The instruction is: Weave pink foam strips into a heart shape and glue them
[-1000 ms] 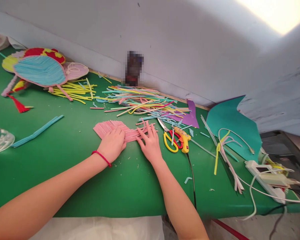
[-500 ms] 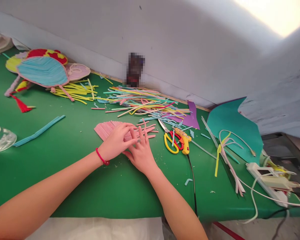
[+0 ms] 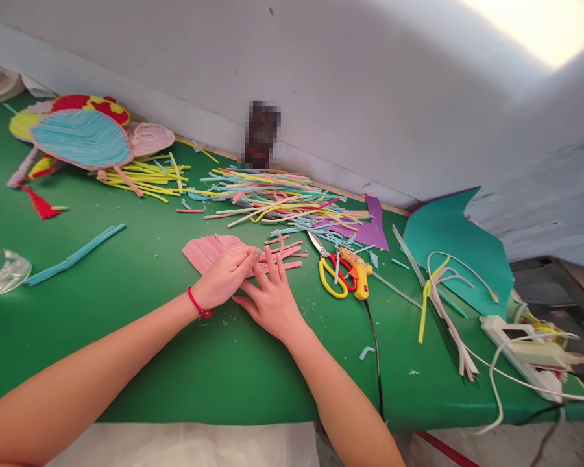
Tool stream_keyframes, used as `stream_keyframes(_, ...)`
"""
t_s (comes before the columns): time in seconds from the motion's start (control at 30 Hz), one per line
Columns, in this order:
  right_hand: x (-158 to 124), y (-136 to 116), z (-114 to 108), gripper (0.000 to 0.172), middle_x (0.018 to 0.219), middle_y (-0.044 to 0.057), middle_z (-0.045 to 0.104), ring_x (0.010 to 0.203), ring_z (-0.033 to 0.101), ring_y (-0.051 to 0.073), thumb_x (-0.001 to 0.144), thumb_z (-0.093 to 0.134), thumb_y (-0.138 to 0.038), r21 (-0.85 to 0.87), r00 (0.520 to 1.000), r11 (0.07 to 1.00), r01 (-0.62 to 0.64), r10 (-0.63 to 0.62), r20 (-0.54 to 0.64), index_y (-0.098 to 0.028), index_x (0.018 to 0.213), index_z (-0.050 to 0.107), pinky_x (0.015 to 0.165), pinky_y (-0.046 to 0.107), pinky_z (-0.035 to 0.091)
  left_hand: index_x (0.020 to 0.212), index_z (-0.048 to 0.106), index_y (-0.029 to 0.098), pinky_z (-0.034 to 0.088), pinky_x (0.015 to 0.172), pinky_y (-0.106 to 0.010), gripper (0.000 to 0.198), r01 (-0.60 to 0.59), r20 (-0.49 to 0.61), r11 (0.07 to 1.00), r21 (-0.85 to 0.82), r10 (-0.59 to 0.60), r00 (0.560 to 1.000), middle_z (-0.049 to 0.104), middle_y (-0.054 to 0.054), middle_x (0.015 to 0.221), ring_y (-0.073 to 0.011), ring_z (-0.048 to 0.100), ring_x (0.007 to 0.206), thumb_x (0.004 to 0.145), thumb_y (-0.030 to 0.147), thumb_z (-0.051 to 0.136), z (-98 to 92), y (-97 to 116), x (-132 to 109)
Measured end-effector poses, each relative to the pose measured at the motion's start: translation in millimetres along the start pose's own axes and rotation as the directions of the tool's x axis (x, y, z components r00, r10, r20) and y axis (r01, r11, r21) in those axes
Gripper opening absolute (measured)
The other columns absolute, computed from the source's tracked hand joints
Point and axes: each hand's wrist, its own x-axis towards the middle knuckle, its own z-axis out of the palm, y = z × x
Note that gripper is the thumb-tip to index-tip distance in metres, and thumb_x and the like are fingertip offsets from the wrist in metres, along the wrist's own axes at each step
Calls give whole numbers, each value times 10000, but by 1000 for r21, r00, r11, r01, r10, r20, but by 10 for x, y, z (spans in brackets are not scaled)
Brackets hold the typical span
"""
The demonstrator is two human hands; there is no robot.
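Observation:
A flat fan of pink foam strips (image 3: 209, 248) lies on the green table (image 3: 141, 305). My left hand (image 3: 222, 279), with a red cord at the wrist, rests on its near right part, fingers stretched over the strips. Beside it my right hand (image 3: 270, 298) lies flat, fingers spread on the loose pink strip ends (image 3: 292, 253). The two hands touch at the fingers. Neither hand grips anything.
Yellow-and-red scissors (image 3: 331, 272) and a yellow glue gun (image 3: 357, 267) lie just right of my hands. A heap of coloured strips (image 3: 272, 198), finished fans (image 3: 80, 137), a teal sheet (image 3: 448, 250), a power strip (image 3: 520, 350) and a glass dish (image 3: 0, 269) surround them.
My right hand has drawn left and nearer to me along the pink strips. My left hand has turned its fingers rightward to meet it.

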Motion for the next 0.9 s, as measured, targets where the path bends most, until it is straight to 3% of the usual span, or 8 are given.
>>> stream_keyframes(0.2,-9,18,17,347,1508,65,372,1469,85,300,913,535,-392,-2,1000,1000,12,-12,-22,-285,1233,614,1174,567,162,755,587,191,486,799,-333,414,34,34,999,-37,-33,999,650,-52,854,-194,602,837,904,491,344,-8,-28,17)
stream_keyframes(0.53,-7,12,54,317,1491,71,396,1472,48,299,913,534,-361,42,999,999,31,-29,-44,-258,1192,646,1168,554,200,753,623,177,492,782,-325,348,24,64,1000,-11,-24,998,675,-66,903,-197,617,858,862,437,419,-40,-47,45)
stream_keyframes(0.63,17,62,7,318,1539,53,310,1471,99,269,928,504,-313,111,992,992,-59,71,-104,-260,1216,627,1157,513,256,811,662,183,480,841,-333,401,-30,59,999,12,29,998,702,-68,941,-207,628,913,881,470,391,-118,-49,67)
stream_keyframes(0.73,-7,241,-48,324,1557,54,261,1440,233,240,954,437,-286,216,922,939,-270,316,-224,-258,1221,617,1128,473,315,861,695,177,480,836,-332,485,46,-47,999,-1,-46,998,717,-60,804,-212,654,874,919,483,323,-272,-87,106)
stream_keyframes(0.83,-84,485,-45,319,1479,104,392,1357,391,237,949,434,-334,356,808,836,-417,520,-276,-222,1152,653,1069,429,394,1054,670,183,495,732,-321,422,198,-186,980,27,-190,964,594,16,490,-202,651,675,921,414,343,-445,-196,164)
stream_keyframes(0.9,-124,604,-1,315,1407,122,477,1304,453,243,936,451,-357,425,744,775,-467,604,-284,-217,1120,665,1065,447,390,1213,592,208,492,776,-327,400,225,-245,970,94,-197,949,661,23,584,-198,658,731,890,335,395,-540,-286,206)
